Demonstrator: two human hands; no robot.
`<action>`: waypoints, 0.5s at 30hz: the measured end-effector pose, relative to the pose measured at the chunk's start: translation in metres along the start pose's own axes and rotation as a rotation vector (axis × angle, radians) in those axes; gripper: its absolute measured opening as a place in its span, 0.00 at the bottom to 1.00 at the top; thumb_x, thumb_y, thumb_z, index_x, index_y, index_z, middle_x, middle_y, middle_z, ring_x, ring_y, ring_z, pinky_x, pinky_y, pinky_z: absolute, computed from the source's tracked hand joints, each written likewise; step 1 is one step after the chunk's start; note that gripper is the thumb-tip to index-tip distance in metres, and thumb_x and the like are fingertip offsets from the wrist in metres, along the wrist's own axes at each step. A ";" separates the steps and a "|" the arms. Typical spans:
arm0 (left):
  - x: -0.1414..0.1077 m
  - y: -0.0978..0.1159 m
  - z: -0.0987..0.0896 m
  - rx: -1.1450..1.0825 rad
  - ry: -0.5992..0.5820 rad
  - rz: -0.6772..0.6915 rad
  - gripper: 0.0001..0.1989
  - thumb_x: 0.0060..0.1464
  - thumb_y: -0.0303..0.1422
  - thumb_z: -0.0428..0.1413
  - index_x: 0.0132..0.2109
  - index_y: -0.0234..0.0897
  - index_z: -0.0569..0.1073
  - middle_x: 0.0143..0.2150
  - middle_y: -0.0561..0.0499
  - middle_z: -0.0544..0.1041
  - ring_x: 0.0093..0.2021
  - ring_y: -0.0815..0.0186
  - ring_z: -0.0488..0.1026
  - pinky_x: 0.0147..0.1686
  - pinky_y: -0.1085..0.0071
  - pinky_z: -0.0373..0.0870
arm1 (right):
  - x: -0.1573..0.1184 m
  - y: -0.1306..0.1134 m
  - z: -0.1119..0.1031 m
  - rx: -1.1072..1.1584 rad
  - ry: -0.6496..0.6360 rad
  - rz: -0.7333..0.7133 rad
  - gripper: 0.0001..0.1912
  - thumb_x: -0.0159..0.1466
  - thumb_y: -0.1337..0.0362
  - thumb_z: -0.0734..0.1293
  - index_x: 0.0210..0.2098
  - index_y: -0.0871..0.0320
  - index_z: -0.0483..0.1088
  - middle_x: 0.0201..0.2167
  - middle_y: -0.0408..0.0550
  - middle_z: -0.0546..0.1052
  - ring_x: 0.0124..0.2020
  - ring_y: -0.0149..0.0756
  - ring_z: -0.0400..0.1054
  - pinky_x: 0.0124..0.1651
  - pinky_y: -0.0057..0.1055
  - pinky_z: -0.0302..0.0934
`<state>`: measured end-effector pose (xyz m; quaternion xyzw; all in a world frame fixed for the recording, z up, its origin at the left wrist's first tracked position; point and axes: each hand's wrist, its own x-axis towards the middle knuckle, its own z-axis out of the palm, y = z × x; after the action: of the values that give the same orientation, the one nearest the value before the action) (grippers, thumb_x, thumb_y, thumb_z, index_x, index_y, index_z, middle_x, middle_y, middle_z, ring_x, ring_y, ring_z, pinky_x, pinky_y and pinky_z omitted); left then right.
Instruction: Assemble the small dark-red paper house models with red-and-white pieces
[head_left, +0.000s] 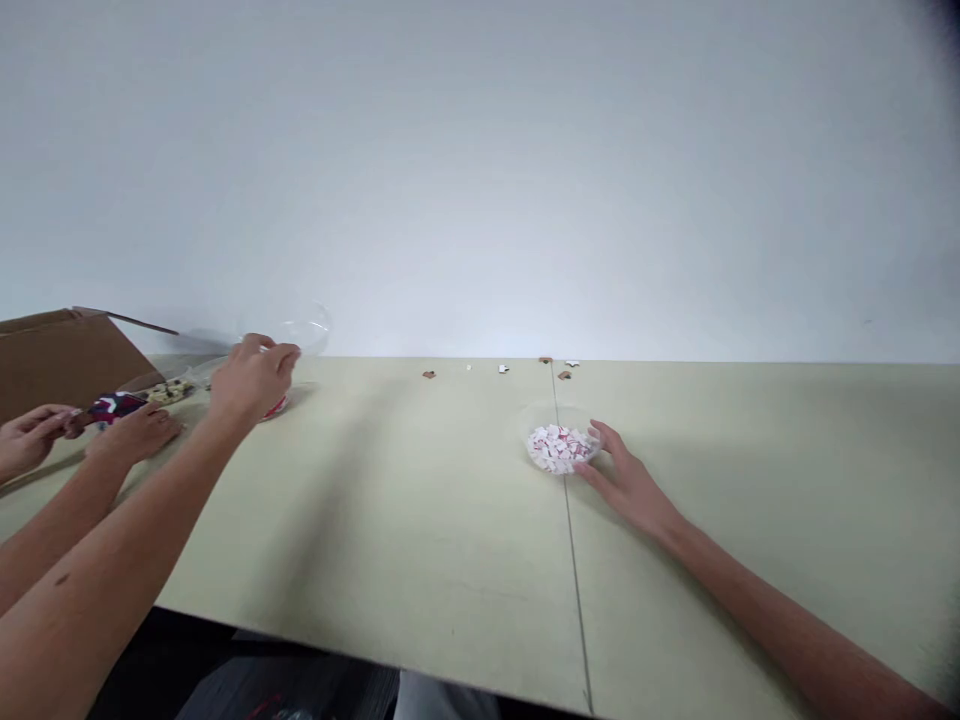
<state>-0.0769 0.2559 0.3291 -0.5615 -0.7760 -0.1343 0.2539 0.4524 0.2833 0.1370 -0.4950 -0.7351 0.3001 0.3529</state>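
Right hand [628, 482] against a clear bowl [541, 412] of red-and-white pieces [559, 448]

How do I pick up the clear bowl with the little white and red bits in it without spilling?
Hold the clear bowl by its rim, coming from the right side, where the right hand already is. The bowl is round and shallow and sits flat on the table, so the rim is the easy part to grip. Keep it level, because the white and red bits lie loose and heaped.
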 end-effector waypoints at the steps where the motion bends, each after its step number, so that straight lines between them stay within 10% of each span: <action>1: 0.011 -0.017 0.006 0.003 -0.007 -0.061 0.26 0.70 0.44 0.40 0.60 0.36 0.74 0.60 0.43 0.65 0.52 0.59 0.63 0.56 0.59 0.62 | -0.001 0.000 0.000 -0.020 0.000 -0.003 0.41 0.67 0.39 0.61 0.71 0.50 0.46 0.69 0.56 0.61 0.70 0.51 0.56 0.69 0.53 0.53; 7: 0.072 -0.098 0.059 -0.014 -0.101 -0.280 0.28 0.68 0.45 0.39 0.63 0.34 0.70 0.59 0.43 0.65 0.53 0.59 0.61 0.60 0.52 0.60 | -0.010 0.013 0.002 -0.231 0.019 -0.056 0.37 0.70 0.44 0.60 0.72 0.48 0.44 0.71 0.52 0.59 0.71 0.52 0.55 0.70 0.54 0.54; 15: 0.144 -0.151 0.148 0.034 -0.272 -0.383 0.21 0.67 0.37 0.46 0.60 0.33 0.73 0.56 0.40 0.71 0.56 0.54 0.64 0.60 0.38 0.56 | -0.020 0.039 0.004 -0.466 0.034 -0.083 0.37 0.69 0.49 0.59 0.73 0.48 0.43 0.72 0.50 0.58 0.69 0.56 0.57 0.65 0.53 0.63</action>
<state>-0.2891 0.3945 0.2957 -0.4126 -0.8976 -0.0901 0.1265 0.4749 0.2770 0.0992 -0.5372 -0.7983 0.0992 0.2535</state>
